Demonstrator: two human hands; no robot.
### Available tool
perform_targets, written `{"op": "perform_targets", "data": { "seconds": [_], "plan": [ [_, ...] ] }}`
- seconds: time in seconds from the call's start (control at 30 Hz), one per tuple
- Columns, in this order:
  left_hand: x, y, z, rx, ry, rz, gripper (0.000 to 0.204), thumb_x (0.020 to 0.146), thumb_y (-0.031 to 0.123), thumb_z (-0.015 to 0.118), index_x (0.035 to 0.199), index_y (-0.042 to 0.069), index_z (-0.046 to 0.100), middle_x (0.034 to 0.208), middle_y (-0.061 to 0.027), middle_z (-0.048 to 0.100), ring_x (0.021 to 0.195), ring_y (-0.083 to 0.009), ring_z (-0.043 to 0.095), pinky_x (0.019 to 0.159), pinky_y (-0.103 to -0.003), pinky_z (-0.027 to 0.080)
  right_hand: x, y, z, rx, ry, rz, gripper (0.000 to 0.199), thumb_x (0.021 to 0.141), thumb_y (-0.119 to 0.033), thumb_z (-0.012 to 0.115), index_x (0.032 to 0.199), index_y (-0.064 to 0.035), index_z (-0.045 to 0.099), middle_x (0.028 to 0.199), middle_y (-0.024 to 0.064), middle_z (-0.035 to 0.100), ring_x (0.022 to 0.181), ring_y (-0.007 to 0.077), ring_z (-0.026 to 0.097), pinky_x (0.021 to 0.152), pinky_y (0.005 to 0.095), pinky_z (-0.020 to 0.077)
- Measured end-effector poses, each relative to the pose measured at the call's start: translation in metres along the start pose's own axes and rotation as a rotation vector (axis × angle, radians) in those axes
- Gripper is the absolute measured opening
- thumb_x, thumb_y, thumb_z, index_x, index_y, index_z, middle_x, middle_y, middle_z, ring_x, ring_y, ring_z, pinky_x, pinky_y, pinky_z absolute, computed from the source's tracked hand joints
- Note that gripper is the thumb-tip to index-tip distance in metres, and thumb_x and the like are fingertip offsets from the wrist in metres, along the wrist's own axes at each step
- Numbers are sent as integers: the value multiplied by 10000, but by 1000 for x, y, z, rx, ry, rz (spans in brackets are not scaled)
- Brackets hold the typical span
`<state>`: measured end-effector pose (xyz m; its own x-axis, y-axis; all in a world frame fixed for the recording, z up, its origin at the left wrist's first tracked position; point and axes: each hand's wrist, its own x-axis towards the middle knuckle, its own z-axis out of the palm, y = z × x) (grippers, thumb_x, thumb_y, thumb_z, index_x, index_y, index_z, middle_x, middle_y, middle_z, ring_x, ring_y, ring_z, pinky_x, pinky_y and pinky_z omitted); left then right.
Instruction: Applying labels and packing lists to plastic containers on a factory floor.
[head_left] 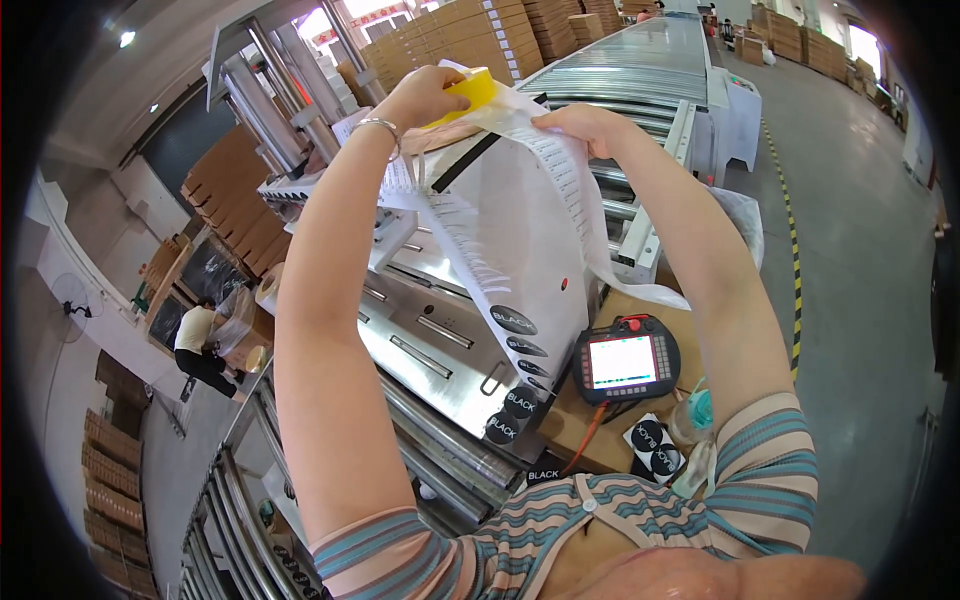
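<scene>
At the top middle, my left hand (425,95) is closed on a bright yellow, band-like piece (474,88) that resembles tape. My right hand (588,128) reaches in from the right, its fingers closed at the edge of a long white printed strip (560,165). This strip curves between both hands over a white machine panel (500,200) with a black bar. Trailing below my right hand is a plain white band (602,235). Round black labels (515,320) run down the panel's lower corner. My fingertips are partly hidden.
A handheld control pad (627,361) with a lit screen lies on a cardboard box (600,420), near a clear cup (692,415). A roller conveyor (640,60) stretches away behind. Metal rollers (235,520) curve at lower left. Another person (200,345) bends over a wrapped carton at left.
</scene>
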<state>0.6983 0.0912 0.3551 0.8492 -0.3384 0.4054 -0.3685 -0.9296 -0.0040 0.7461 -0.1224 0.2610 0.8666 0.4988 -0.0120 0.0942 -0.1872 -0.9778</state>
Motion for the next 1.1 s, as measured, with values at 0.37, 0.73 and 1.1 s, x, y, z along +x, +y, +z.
{"op": "perform_targets", "data": {
  "seconds": [0.37,0.73,1.1],
  "plan": [
    [3,5,0,62,-38,69,394,733,160,639,1078,-16,570,1001,-166,614,868,-274,596,859,-308,437,2,-5,-14,-77,-241,-30,317,837,-282,540,1039,-40,575,868,38,621,733,108,600,650,290,493],
    [-8,-4,4,-11,-176,-50,419,759,139,628,1135,-13,525,1056,-159,593,936,-253,570,917,-295,403,12,51,-28,465,-241,-100,317,837,-244,561,1061,-20,556,932,55,614,791,119,592,697,263,479],
    [-3,-10,10,26,-156,-63,423,749,134,627,1133,-11,526,1041,-159,600,920,-239,579,892,-290,415,-7,100,4,-96,27,-251,168,763,-140,609,864,-10,573,815,56,585,750,114,554,674,238,451]
  ]
}}
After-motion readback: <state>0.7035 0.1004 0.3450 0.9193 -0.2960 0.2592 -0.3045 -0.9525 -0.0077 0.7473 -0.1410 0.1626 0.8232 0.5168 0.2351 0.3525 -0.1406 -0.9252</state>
